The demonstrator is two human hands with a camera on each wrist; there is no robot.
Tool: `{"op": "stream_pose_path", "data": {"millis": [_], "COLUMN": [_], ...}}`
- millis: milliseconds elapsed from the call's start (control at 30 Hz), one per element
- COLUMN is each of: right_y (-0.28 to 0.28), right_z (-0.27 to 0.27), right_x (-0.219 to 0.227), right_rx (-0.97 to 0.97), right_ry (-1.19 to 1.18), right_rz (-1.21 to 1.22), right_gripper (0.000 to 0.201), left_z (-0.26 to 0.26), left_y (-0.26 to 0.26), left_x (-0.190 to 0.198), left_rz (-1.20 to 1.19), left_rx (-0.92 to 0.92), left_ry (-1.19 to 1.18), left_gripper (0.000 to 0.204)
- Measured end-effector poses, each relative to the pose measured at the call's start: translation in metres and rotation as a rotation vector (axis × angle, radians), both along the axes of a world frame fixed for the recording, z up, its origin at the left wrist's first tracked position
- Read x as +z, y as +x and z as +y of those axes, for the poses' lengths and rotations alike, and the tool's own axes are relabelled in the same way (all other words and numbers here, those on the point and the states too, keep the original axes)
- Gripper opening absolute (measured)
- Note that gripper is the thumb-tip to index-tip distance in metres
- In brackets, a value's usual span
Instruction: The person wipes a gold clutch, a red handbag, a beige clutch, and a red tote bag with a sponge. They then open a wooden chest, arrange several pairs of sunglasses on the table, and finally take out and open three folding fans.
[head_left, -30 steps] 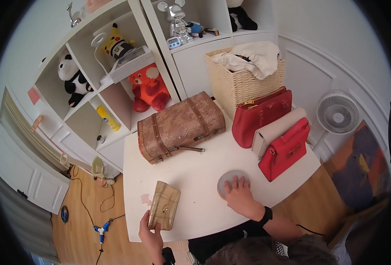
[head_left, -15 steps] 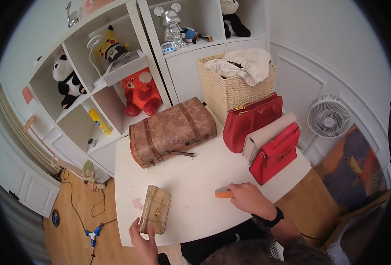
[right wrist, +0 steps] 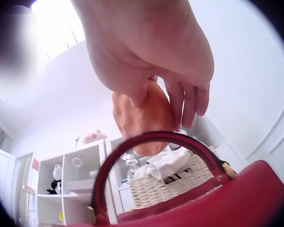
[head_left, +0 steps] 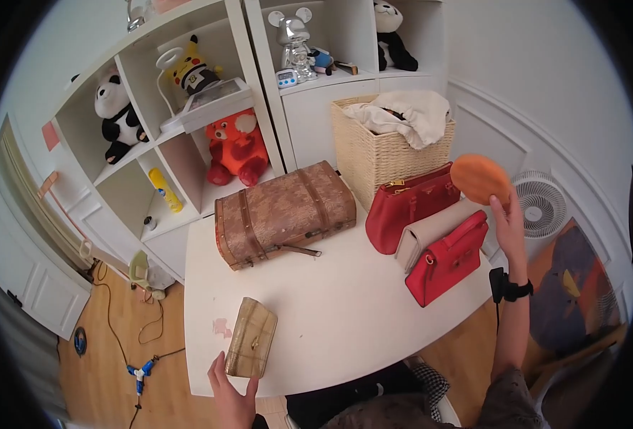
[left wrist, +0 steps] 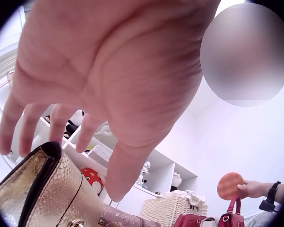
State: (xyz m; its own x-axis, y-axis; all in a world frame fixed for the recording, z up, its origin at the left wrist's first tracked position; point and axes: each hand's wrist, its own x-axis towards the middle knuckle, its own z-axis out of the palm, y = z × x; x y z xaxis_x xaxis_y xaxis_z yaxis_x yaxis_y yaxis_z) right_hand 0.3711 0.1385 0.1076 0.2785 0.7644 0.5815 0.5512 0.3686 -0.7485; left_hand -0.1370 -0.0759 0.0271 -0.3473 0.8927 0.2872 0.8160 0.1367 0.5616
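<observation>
Raised over the right side of the table, my right hand [head_left: 509, 225] pinches a round orange pad [head_left: 479, 179] by its lower edge, thumb on one face. In the right wrist view the pad [right wrist: 144, 116] shows behind the arched handle of a red handbag [right wrist: 227, 205]. My left hand [head_left: 232, 397] stays at the near end of a gold, scale-textured wallet [head_left: 252, 339] with a small clasp. Its fingers are straight beside the wallet, the thumb spread away, as the left wrist view also shows.
Right of the table's middle stand the small red handbag [head_left: 449, 261], a beige bag [head_left: 424, 239] and a larger red handbag [head_left: 406, 218]. Behind them is a woven basket [head_left: 395, 157] with cloth. A brown patterned case [head_left: 288, 214] lies at the back left. A fan [head_left: 541, 207] stands beyond.
My right hand has lifted the round pad from the tabletop, where its grey face showed, up and right past the handbags; its orange face now shows. The left hand stays by the wallet.
</observation>
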Motion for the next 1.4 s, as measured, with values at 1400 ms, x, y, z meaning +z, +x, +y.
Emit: {"op": "stream_pose_path", "data": {"millis": [1400], "right_y": [-0.216], "right_z": [-0.089], "right_x": [-0.039], "right_rx": [0.609], "right_ry": [-0.092], "right_rz": [0.531], "right_gripper": [0.032], "left_z": [0.042], "left_y": [0.092], "left_x": [0.032], "left_rz": [-0.126], "left_rx": [-0.45], "left_ry": [0.064], "left_gripper": [0.069]}}
